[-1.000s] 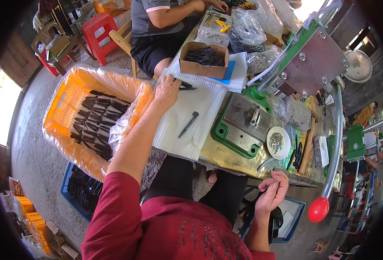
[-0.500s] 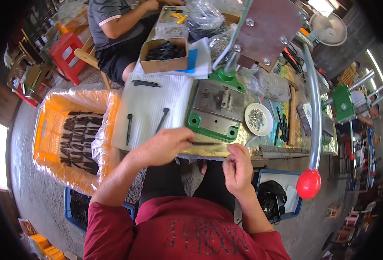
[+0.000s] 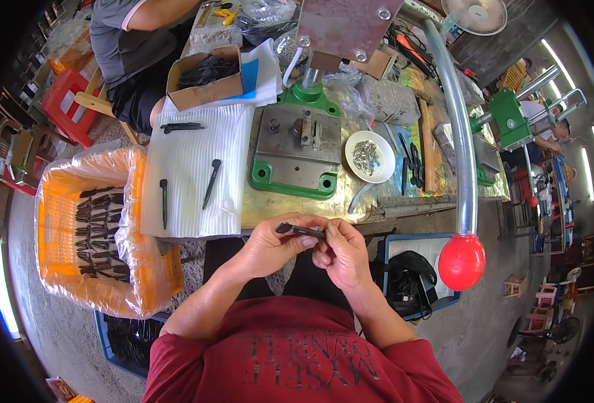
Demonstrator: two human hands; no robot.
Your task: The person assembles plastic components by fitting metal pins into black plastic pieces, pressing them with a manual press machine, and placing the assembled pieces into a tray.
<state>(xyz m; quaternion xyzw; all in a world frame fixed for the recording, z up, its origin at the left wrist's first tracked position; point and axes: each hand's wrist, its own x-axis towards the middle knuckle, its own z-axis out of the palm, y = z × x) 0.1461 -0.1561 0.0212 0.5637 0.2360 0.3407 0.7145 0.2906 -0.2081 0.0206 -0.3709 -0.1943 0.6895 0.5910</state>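
A slim black plastic part (image 3: 302, 230) with a rounded, wider end lies level between my two hands, in front of the table's near edge. My left hand (image 3: 275, 247) is closed on the rounded end with thumb and fingers. The other end is pinched by the fingers of my right hand (image 3: 345, 256), which hide its tip. Beyond my hands stands a hand press with a green base (image 3: 262, 176) and a steel plate. On a white foam sheet (image 3: 193, 158) to its left lie a few similar black parts, one of them (image 3: 211, 183) nearest the press.
A white bowl (image 3: 386, 161) of small metal pieces sits right of the press. The press's lever ends in a red ball (image 3: 462, 262). An orange crate (image 3: 45, 232) of black parts stands at left; behind the foam is a cardboard box (image 3: 206, 96). A co-worker's arm (image 3: 156, 13) shows at upper left.
My hands have come together and drawn in toward my body. The black part near the table edge is now up between them. The view has shifted, so the table sits further left.
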